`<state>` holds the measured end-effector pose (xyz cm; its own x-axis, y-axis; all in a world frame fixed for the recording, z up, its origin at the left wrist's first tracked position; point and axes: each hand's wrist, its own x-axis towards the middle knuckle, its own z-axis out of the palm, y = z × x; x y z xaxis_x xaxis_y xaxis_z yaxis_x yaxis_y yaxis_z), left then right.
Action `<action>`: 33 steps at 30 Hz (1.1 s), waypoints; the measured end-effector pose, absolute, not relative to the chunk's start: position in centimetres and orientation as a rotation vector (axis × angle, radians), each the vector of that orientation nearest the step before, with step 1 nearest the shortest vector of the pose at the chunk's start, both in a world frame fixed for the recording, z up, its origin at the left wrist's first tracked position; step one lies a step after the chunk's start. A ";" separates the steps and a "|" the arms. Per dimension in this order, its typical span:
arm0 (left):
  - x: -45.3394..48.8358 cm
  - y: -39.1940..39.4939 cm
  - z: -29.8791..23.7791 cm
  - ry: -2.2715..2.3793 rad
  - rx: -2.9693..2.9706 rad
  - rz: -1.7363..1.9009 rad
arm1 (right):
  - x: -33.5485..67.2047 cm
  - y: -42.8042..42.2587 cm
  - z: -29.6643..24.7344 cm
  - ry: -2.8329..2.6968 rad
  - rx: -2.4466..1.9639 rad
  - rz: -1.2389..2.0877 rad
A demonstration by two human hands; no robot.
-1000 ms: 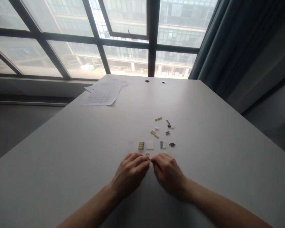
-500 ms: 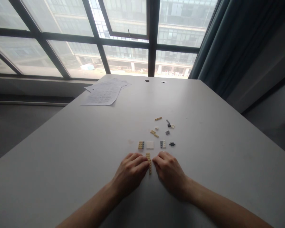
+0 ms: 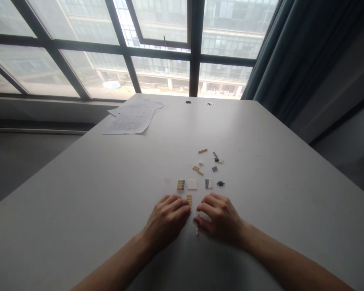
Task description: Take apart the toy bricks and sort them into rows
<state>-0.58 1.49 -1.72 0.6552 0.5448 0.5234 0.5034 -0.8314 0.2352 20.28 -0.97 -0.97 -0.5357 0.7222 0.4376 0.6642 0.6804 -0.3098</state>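
Wht tabletop (image 3: 109,182) stood by window (image 3: 164,24) | L hand (image 3: 171,212), palm down, held tan plate (image 3: 189,198) | R hand (image 3: 220,216), thumb parted; grip on strip (image 3: 197,232) was unclear

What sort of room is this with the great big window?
Maybe an office or a study room: there's a large white table with papers on it, and the wide window looks out on another big building.

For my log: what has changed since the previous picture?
The narrow tan strip has shifted rightward and nearer the camera. The right hand has spread its fingers; any hold on the strip is unclear. The left hand stays at the wider tan plate; other pieces are unmoved.
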 end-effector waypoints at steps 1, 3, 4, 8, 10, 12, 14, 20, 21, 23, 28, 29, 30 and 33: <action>-0.6 1.5 -1.8 0.891 2.788 0.918 | 20.4 -1.0 -1.1 -2.416 -0.952 0.113; -0.6 1.4 -1.8 0.900 2.773 0.915 | 20.4 -1.0 -1.3 -2.512 -0.773 0.055; -0.6 1.4 -1.8 0.903 2.766 0.910 | 20.3 -1.0 -1.5 -2.533 -0.733 0.028; -0.6 1.4 -1.7 0.897 2.753 0.881 | 19.7 -1.0 -1.7 -2.489 -0.769 -0.036; -0.6 1.4 -1.7 0.895 2.752 0.876 | 19.5 -0.8 -1.7 -2.464 -0.823 -0.040; -0.6 1.4 -1.7 0.897 2.752 0.886 | 19.4 -0.6 -1.7 -2.456 -0.902 -0.044; -0.6 1.4 -1.6 0.899 2.754 0.905 | 19.5 -0.5 -1.7 -2.456 -0.979 -0.045; -0.6 1.5 -1.6 0.898 2.757 0.920 | 19.6 -0.5 -2.0 -2.466 -1.020 -0.016; -0.6 1.5 -1.6 0.900 2.757 0.914 | 19.6 -0.5 -2.0 -2.465 -1.021 -0.017; -0.6 1.6 -1.6 0.902 2.759 0.908 | 19.5 -0.5 -2.0 -2.461 -1.025 -0.019; -0.6 1.5 -1.6 0.896 2.763 0.916 | 19.6 -0.5 -2.1 -2.454 -1.038 -0.026; -0.6 1.4 -1.6 0.893 2.765 0.913 | 19.6 -0.5 -2.1 -2.455 -1.039 -0.026; -0.7 1.4 -1.6 0.893 2.766 0.911 | 19.6 -0.5 -2.1 -2.455 -1.040 -0.027; -0.7 1.4 -1.6 0.893 2.769 0.910 | 19.5 -0.5 -2.1 -2.454 -1.040 -0.033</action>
